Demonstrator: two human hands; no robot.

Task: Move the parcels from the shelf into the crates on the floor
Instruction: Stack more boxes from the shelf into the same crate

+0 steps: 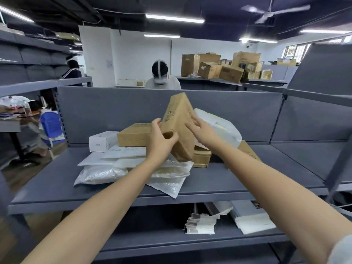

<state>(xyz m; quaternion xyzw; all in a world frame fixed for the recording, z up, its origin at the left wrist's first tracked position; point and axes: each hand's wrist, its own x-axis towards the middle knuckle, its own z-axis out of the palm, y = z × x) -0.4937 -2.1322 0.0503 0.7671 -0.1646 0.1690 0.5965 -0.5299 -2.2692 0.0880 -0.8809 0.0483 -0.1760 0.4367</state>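
While tipping up brown box (178,119) over middle of shelf (47,185) | gripped at near end by left hand (160,144), touched on right side by flat right hand (204,133) | barely begun: white box (99,142), bubble bags (101,174), white bag (222,128) left; no crates seen

Left forearm (106,197) and right forearm (276,183) bare, pale grey sleeve (341,251) at the right elbow.

White wall (129,54), dark ceiling (219,4), striplights (174,18)
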